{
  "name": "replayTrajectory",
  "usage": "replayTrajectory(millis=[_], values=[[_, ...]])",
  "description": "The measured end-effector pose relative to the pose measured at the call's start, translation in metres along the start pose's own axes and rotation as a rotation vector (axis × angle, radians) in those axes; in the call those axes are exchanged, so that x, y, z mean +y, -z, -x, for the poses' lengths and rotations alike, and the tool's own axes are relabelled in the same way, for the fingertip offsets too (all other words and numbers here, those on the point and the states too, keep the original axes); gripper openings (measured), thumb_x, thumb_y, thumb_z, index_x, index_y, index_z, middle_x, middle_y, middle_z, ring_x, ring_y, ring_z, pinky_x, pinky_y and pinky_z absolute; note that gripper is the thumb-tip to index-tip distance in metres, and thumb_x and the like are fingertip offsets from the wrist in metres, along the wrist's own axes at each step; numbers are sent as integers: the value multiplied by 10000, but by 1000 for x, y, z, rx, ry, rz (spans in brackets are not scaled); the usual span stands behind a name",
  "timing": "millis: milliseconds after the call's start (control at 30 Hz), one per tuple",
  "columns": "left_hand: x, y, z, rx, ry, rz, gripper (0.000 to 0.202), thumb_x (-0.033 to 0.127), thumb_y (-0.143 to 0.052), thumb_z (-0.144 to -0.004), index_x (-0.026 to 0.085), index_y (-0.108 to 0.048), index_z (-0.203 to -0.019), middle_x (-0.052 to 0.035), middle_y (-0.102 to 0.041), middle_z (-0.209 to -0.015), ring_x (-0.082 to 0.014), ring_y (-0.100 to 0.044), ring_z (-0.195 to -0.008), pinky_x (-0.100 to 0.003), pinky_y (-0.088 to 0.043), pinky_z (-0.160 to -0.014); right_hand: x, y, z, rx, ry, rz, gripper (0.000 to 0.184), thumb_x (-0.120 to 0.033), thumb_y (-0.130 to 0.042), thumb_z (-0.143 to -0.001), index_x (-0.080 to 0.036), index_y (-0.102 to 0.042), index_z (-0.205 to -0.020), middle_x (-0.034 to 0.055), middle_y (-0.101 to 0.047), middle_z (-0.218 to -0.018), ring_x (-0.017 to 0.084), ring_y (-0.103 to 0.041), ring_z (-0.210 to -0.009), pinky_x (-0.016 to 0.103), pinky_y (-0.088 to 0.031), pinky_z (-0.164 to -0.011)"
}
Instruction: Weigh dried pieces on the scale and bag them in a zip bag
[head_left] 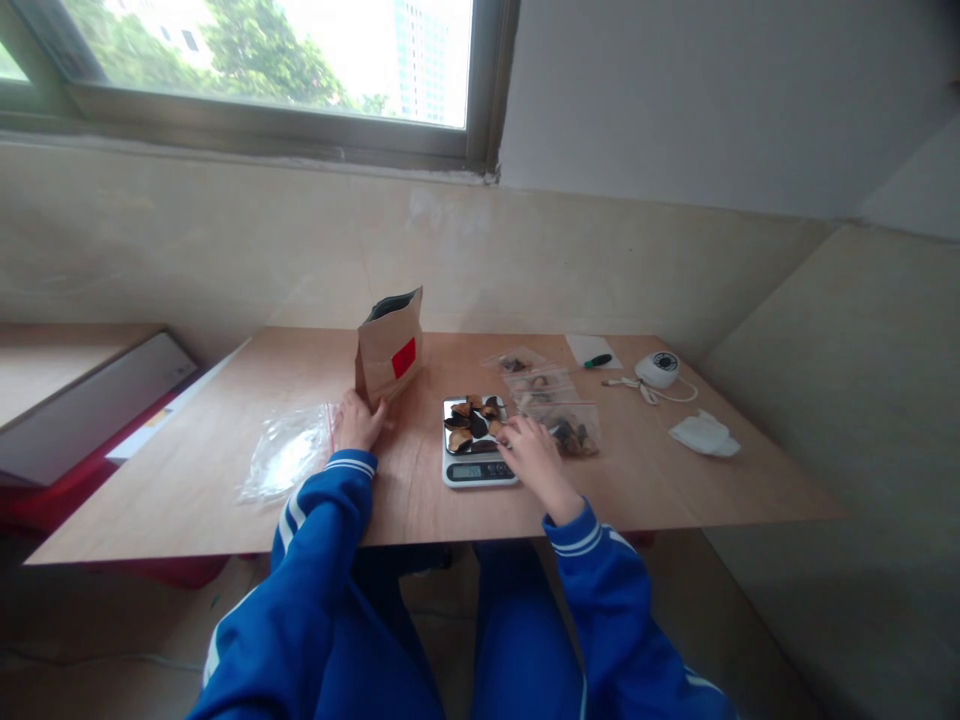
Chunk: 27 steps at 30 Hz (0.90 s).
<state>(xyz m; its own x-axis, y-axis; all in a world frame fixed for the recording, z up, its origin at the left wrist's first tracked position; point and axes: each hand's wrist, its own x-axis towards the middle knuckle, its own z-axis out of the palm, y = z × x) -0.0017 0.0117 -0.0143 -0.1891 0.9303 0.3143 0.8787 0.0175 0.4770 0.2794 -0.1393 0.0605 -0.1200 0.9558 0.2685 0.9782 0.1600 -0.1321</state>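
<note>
Seated person at a wooden table (675,490). Left hand (355,422), fingers loosely curled, rests against the base of an upright brown paper bag (390,347) at its 7 o'clock. Right hand (531,450), fingers spread, touches the 3 o'clock edge of a digital scale (477,470) carrying dark pieces (472,420). Filled clear bags (559,405) lie at the scale's 2 o'clock; empty clear bags (289,452) lie at its 9 o'clock.

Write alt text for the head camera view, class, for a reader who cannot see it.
A person in blue sleeves sits at a wooden table, right hand at dark pieces piled on a small digital scale, left hand against an open brown paper bag. Filled clear bags lie right of the scale, empty ones left.
</note>
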Motion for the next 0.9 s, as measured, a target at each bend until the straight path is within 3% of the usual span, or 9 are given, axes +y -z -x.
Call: replayTrajectory(millis=[100, 233, 467, 633, 733, 900], values=[[0, 0, 0, 22, -8, -9, 499, 474, -475, -830, 84, -463, -1141, -208, -571, -1118, -355, -529, -1141, -481, -405, -963, 2, 1, 17, 82, -54, -147, 150, -184, -519, -888, -184, -655, -949, 96, -628, -1043, 258, -572, -993, 385, -441, -858], [2, -1, -1, 81, 7, -86, 511, 469, -450, -838, 42, -488, -1116, -229, -576, -1096, -367, -528, -1116, -490, -381, -972, 8, -1, 59, 159, -136, -356, 196, -212, -475, -907, -196, -656, -980, 84, -632, -1037, 239, -596, -984, 372, -451, -875], [7, -1, 2, 245, 27, -95, 603, 456, -508, -803, -5, -478, -1190, -263, -521, -1222, -382, -483, -1171, -491, -336, -1016, 23, -5, 132, 44, -316, -596, 250, -295, -434, -917, -209, -667, -890, 85, -661, -957, 241, -627, -933, 380, -484, -850], [10, 2, 4, 270, -10, 6, 610, 349, -545, -767, 0, -441, -1256, -259, -484, -1300, -364, -441, -1244, -481, -311, -1054, 32, 8, 143, 68, -387, -653, 268, -344, -438, -904, -208, -669, -913, 96, -665, -988, 250, -624, -958, 401, -481, -877], [10, 7, 8, 324, 44, 82, 558, 304, -500, -791, 4, -451, -1259, -240, -498, -1294, -342, -451, -1243, -457, -316, -1059, 33, 14, 144, 57, -416, -697, 286, -370, -434, -901, -203, -664, -933, 101, -663, -1010, 247, -630, -952, 392, -493, -862], [1, 29, 26, 237, 153, 121, 403, 151, -418, -783, 70, -568, -1149, -186, -591, -1148, -290, -564, -1100, -418, -413, -970, 25, 16, 144, 15, -395, -750, 289, -364, -417, -915, -206, -658, -932, 93, -667, -1010, 237, -619, -990, 377, -485, -889]])
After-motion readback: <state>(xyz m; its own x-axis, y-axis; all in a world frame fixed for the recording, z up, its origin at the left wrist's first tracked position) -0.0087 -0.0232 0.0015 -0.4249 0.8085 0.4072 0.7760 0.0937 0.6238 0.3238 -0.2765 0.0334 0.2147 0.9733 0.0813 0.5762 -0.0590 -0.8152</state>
